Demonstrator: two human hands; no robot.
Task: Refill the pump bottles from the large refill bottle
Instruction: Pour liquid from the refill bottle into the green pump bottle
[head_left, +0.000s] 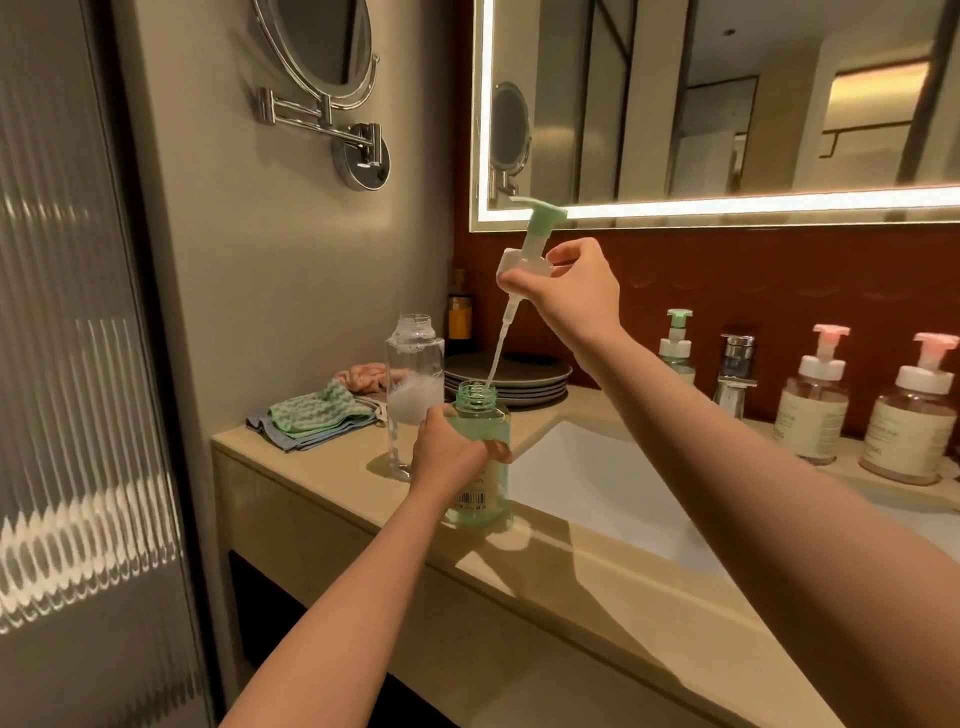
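the left hand grips the green pump bottle around its middle; the bottle stands upright on the worktop at the front edge, just left of the sink. the right hand pinches the collar of the pump head above it, with the dip tube slanting down to the bottle's open mouth. a clear open bottle with foam inside stands just behind the left hand. folded cloths lie near the worktop's left edge, with stacked plates at the back.
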